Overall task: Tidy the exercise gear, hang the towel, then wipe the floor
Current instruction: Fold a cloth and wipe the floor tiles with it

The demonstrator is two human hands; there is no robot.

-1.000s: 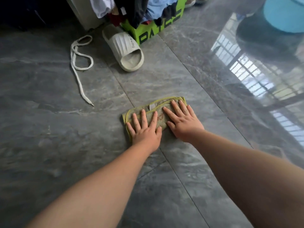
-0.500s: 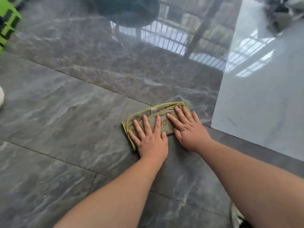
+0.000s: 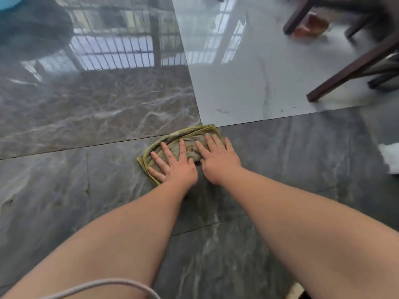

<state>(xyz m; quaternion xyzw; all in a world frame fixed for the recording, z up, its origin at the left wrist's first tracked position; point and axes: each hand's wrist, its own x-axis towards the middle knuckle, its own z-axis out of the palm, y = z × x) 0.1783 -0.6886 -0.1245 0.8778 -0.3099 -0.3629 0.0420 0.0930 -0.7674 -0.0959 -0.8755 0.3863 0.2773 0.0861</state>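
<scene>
Cloth (image 3: 190,143) under both hands pushed across dark floor (image 3: 64,190), now reaching corner of pale tile (image 3: 248,83). Slipper, lace, green box gone; chair legs (image 3: 345,74) appeared.

Folded cloth (image 3: 190,140) of nubby grey terry with yellow-green stitched edging, dark grey veined floor tiles (image 3: 64,190) polished to a mirror gloss, paler glossy tile (image 3: 248,72), dark smooth wooden chair legs (image 3: 349,70)

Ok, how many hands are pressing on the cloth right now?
2. The left hand lies flat on the near-left part of the folded cloth; the right hand lies flat on its right part, fingers spread.
</scene>
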